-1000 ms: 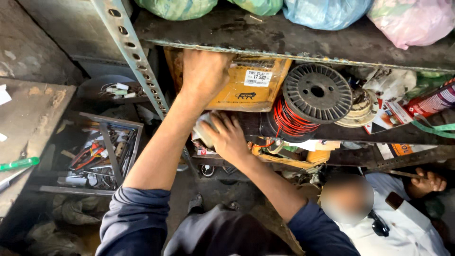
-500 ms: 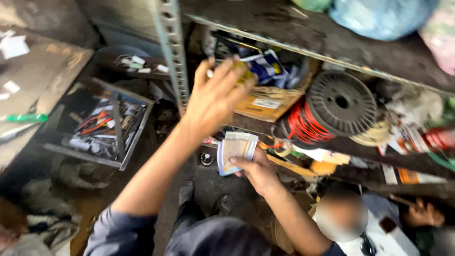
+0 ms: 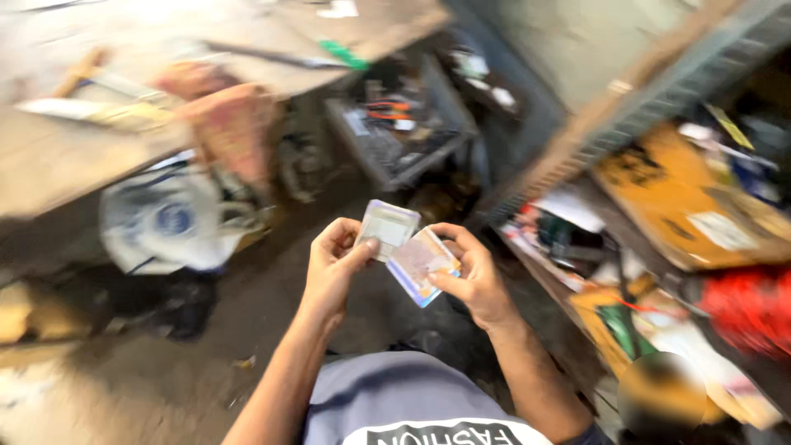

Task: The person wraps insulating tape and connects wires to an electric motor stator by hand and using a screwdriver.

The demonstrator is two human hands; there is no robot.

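**Two small packets, one in each hand**

My left hand [image 3: 334, 268] is closed on a small flat packet [image 3: 387, 229], pale with a clear film face, thumb pressed on its lower edge and fingers curled behind it. My right hand [image 3: 474, 276] is clamped on a second packet [image 3: 422, 264], thumb over the near side and fingers wrapped behind; this one tilts down toward my chest and shows a bluish edge. The two packets touch or overlap at their inner corners, just between my hands, held in front of my body above the floor.

I judge both packets light and thin, with a slick plastic skin that could slip under a loose pinch. They look bendable rather than stiff, so I would hold them by the edges, thumb on one face and fingers behind, without squeezing the middle.

Out beyond my right hand stands a metal shelf rack [image 3: 659, 99], blurred, with a yellow-brown cardboard box [image 3: 684, 198] on it and something red [image 3: 754, 309] lower down. Beyond my left hand, well apart, is a worn wooden bench [image 3: 74, 165] and a crumpled white bag [image 3: 165, 227] beneath it. Ahead of both hands sits a grey tray of tools [image 3: 395, 132]. Much of the surround is smeared by motion, so I can't read finer detail
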